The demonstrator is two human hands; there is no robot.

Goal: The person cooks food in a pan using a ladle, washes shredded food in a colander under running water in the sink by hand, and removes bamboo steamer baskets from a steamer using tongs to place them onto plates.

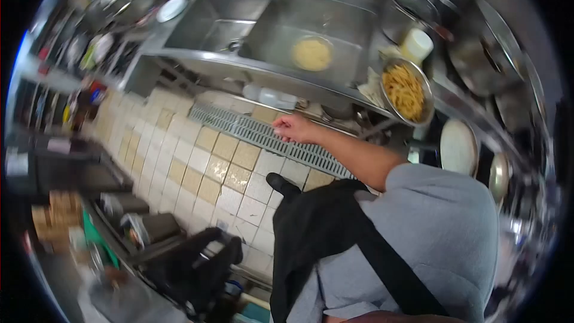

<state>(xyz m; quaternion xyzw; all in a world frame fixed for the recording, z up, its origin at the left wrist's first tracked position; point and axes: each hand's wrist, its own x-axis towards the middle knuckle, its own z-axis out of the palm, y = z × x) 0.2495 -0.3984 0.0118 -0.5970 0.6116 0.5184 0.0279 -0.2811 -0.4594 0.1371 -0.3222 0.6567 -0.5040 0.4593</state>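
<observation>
Steel basins of a double sink (200,55) stood at left; just right of the left basin (221,21), the right hand (293,128) hung above a floor grate (239,127), its fingers bent, too blurred to tell if gripping anything, the left hand's unseen. Farther right, the other basin (347,18) held a pale yellow mass (312,54), and a metal bowl (428,110) of yellow strips (404,91) sat near a pale container (417,46).
</observation>
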